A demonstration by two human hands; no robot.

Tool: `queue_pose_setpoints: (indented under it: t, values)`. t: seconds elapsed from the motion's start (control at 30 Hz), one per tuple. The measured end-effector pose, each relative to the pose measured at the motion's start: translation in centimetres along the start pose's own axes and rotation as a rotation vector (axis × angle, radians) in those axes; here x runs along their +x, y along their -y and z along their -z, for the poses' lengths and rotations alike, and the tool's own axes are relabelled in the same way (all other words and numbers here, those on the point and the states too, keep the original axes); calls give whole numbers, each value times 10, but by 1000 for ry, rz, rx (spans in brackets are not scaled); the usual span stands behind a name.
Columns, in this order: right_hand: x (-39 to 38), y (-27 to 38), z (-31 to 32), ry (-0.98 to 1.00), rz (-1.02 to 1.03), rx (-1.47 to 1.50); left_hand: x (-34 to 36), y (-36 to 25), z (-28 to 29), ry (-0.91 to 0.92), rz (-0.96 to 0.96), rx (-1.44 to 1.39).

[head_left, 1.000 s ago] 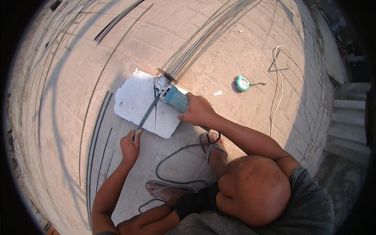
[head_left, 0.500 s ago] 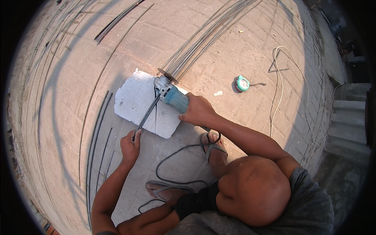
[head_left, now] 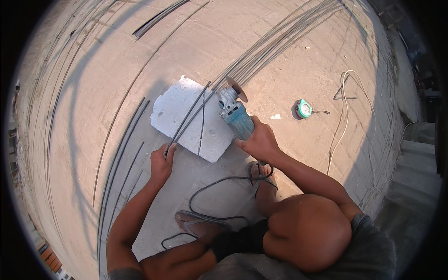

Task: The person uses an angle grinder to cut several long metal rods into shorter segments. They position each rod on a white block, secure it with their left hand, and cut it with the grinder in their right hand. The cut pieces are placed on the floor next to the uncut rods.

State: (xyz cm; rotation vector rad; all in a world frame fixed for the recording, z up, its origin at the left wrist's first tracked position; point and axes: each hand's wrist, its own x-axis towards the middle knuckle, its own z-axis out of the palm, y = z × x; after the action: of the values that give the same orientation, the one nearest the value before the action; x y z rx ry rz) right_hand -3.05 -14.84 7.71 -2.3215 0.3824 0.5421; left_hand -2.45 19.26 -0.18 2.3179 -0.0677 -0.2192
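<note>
I see the right hand gripping a teal angle grinder (disc up) over the white block; the left hand clasps 1 steel rod lying across it.

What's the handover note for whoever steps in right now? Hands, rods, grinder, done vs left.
Left hand: grips the near end of the thin steel rods lying across the white block.
Right hand: holds the blue angle grinder, disc at the rods by the block's far edge.
Done: short cut pieces lie left of the block.
Left: long rod bundle apparently uncut.
</note>
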Motion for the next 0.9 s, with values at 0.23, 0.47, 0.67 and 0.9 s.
queue_pose_setpoints:
  t: [0.23, 0.47, 0.67, 0.9]
  values:
    - [20, 10, 75, -340, 69, 146, 0, 6, 0, -6, 22, 44]
    - [25, 4, 65, -311, 98, 96, 3, -7, 2, -3, 58, -7]
    - [28, -10, 28, -167, 128, 109, 6, -2, -1, 20, 119, -33]
    - [23, 7, 19, -118, 48, -22, 19, 3, 13, 277, 346, -272]
